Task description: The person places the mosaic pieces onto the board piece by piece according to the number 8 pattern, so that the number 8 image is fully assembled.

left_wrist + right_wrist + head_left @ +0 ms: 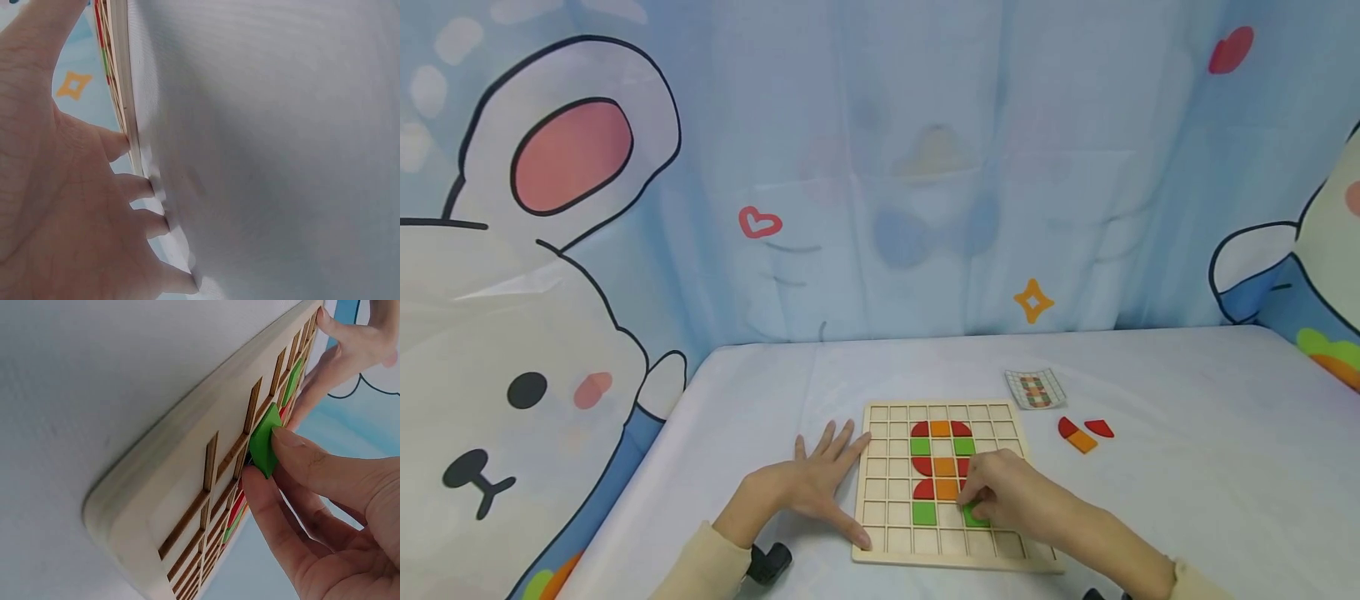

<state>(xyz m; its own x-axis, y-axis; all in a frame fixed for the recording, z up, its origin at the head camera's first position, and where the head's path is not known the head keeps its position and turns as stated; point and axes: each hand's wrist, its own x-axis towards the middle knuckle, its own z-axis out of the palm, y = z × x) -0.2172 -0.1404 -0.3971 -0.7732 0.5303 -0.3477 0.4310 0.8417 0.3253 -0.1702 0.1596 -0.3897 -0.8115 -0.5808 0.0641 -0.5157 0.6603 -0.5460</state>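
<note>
A wooden grid board (883, 512) lies on the white table. Red rounded tiles (920, 429), orange square tiles (946, 489) and green square tiles (924, 513) fill some of its middle cells. My left hand (811, 485) has its fingers spread, its thumb and index finger touching the board's left edge. Between thumb and fingertips, my right hand (1018, 496) pinches a green square tile (265, 440). This tile is tilted over a cell in the near part of the board, right of the orange column. In the head view the right fingers partly cover it and neighbouring tiles.
A small card with a printed grid pattern (1036, 389) lies beyond the board's far right corner. Near it on the table are an orange square tile (1082, 442) and two red rounded tiles (1100, 428). A blue patterned curtain (925, 250) hangs behind the table.
</note>
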